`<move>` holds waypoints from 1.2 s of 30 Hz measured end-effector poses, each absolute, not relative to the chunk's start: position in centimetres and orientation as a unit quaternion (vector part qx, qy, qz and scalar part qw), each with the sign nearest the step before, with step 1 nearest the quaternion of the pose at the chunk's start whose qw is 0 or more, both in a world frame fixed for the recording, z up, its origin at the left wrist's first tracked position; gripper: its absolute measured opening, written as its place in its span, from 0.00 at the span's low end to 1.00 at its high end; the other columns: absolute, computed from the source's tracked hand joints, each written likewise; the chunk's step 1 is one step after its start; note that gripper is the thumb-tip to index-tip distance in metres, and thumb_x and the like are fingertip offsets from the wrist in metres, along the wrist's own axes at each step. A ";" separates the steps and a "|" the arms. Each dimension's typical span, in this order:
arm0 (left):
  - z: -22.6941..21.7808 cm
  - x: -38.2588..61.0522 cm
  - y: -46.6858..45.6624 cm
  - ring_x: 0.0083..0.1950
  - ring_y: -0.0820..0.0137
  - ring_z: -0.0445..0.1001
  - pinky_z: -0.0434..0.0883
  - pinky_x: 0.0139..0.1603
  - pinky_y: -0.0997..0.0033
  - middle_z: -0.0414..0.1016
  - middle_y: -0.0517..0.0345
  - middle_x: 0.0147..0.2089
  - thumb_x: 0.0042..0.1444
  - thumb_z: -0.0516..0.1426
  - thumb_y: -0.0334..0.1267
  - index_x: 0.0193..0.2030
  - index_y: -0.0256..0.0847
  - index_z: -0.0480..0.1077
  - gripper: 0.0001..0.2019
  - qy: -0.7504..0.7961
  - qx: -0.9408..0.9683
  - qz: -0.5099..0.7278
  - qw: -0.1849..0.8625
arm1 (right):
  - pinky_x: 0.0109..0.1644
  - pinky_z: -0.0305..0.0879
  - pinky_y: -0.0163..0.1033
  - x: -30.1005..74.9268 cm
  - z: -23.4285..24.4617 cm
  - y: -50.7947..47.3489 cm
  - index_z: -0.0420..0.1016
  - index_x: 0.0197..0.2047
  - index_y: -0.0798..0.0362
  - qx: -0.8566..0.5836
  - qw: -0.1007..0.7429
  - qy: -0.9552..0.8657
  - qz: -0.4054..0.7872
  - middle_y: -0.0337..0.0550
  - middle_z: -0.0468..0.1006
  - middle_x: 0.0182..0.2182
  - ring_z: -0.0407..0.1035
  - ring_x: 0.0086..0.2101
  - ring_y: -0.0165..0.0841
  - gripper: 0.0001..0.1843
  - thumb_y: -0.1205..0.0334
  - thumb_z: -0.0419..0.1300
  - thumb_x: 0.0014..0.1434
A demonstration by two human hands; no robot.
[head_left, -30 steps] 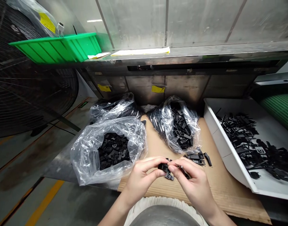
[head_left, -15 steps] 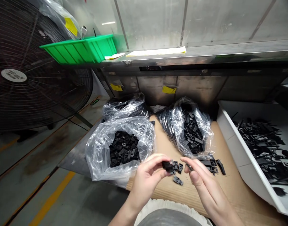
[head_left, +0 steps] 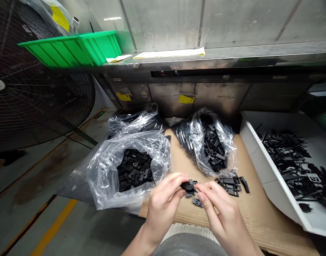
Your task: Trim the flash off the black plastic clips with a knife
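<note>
My left hand (head_left: 163, 202) pinches a small black plastic part (head_left: 189, 186) between thumb and fingers. My right hand (head_left: 223, 213) sits close beside it, its fingertips at the part's right side, though I cannot tell whether they grip it. Loose black plastic clips (head_left: 197, 202) lie on the cardboard sheet (head_left: 259, 217) just below my hands, and a small row of similar pieces (head_left: 229, 185) lies to the right. An open clear plastic bag (head_left: 104, 181) full of black parts stands left of my hands.
A second bag of black parts (head_left: 196, 142) and a third (head_left: 133, 121) stand behind. A white tray (head_left: 256, 160) holding black parts lies to the right. Above stand a steel ledge (head_left: 219, 62) and a green bin (head_left: 72, 49). A large floor fan (head_left: 42, 103) stands left.
My right hand has moved left, back against the part in my left hand. The view has shifted slightly left.
</note>
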State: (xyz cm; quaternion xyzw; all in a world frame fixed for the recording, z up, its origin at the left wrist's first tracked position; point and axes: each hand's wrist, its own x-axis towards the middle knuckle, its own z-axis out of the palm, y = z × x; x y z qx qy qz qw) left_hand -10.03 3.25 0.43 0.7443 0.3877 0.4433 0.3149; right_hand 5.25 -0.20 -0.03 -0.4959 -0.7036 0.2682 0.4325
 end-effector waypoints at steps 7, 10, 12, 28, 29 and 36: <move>0.1 -9.8 3.2 0.45 0.72 0.69 0.64 0.48 0.80 0.71 0.58 0.43 0.53 0.52 0.19 0.43 0.41 0.68 0.16 0.364 0.745 0.454 0.327 | 0.34 0.60 0.38 5.1 -0.7 0.2 0.69 0.41 0.54 -0.535 0.432 -0.673 0.273 0.43 0.66 0.30 0.63 0.31 0.32 0.11 0.67 0.47 0.61; 0.4 -9.6 3.1 0.44 0.71 0.70 0.64 0.47 0.78 0.71 0.58 0.42 0.53 0.53 0.22 0.43 0.43 0.69 0.14 0.355 0.730 0.459 0.361 | 0.35 0.60 0.37 5.3 -1.0 0.5 0.70 0.40 0.52 -0.550 0.427 -0.652 0.301 0.43 0.67 0.31 0.64 0.33 0.33 0.11 0.65 0.47 0.61; 0.6 -9.5 3.1 0.44 0.70 0.70 0.64 0.46 0.78 0.72 0.59 0.42 0.53 0.55 0.24 0.41 0.43 0.70 0.12 0.380 0.706 0.452 0.391 | 0.36 0.61 0.36 5.6 -1.1 0.4 0.69 0.42 0.51 -0.541 0.432 -0.637 0.338 0.42 0.69 0.33 0.65 0.35 0.32 0.11 0.64 0.47 0.61; 0.9 -9.4 2.9 0.30 0.71 0.64 0.61 0.35 0.73 0.66 0.59 0.28 0.59 0.49 0.36 0.41 0.41 0.72 0.11 0.428 0.651 0.370 0.506 | 0.31 0.65 0.31 6.3 -1.2 -1.0 0.65 0.47 0.51 -0.499 0.508 -0.652 0.260 0.39 0.73 0.29 0.68 0.28 0.28 0.13 0.68 0.49 0.59; 0.9 -9.3 2.8 0.30 0.71 0.65 0.62 0.34 0.73 0.65 0.60 0.27 0.59 0.49 0.36 0.40 0.41 0.73 0.11 0.429 0.652 0.371 0.504 | 0.34 0.65 0.31 6.2 -1.2 -1.0 0.63 0.50 0.52 -0.492 0.499 -0.671 0.245 0.41 0.73 0.32 0.69 0.30 0.29 0.15 0.68 0.50 0.59; 0.4 -10.5 3.5 0.31 0.70 0.69 0.66 0.32 0.74 0.73 0.57 0.34 0.51 0.56 0.35 0.38 0.42 0.74 0.08 0.488 0.575 0.414 0.509 | 0.39 0.68 0.31 6.0 -2.1 -1.2 0.67 0.48 0.54 -0.494 0.459 -0.702 0.227 0.46 0.77 0.38 0.72 0.37 0.33 0.14 0.69 0.52 0.57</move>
